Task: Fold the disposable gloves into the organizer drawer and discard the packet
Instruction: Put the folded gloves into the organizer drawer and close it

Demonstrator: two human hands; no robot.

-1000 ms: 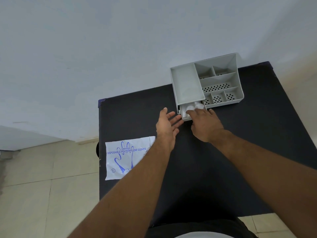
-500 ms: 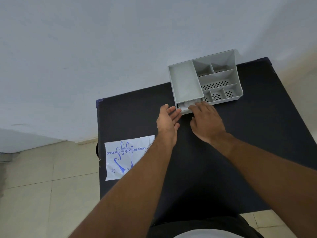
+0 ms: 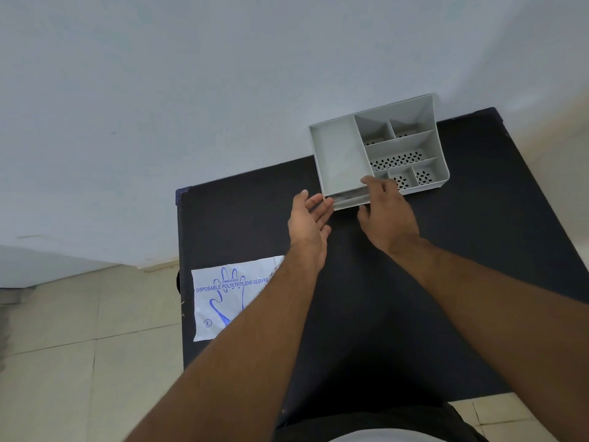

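Head camera looks down at one black table [image 3: 414,282] that stands against a pale wall [image 3: 191,90]. One grey organizer [image 3: 338,154] sits at the far edge of the table, touching the wall. I count six open boxes in its top: one long flat one on the left, two small ones at the back, one wide one in the middle with little holes in its floor, and two small ones at the front with holes too, though the hand may hide a bit more.

One drawer [image 3: 349,200] sits low at the front left of the organizer. It is almost pushed in, and only a thin strip sticks out. Something pale shows in the gap, but it is too small to tell what it is.

Two bare hands are here. The right hand [image 3: 387,215] is on the front of the drawer, with its fingers curled over the organizer's edge and the thumb below. It hides part of the drawer and one small box. The left hand [image 3: 307,218] is spread flat and holds nothing. Its fingertips are just beside the drawer's left corner.

One white packet [image 3: 223,298] with a blue hand drawing lies flat at the left edge of the table, well apart from the organizer. The left arm covers its right side.

Pale floor tiles [image 3: 79,362] show beside the table.
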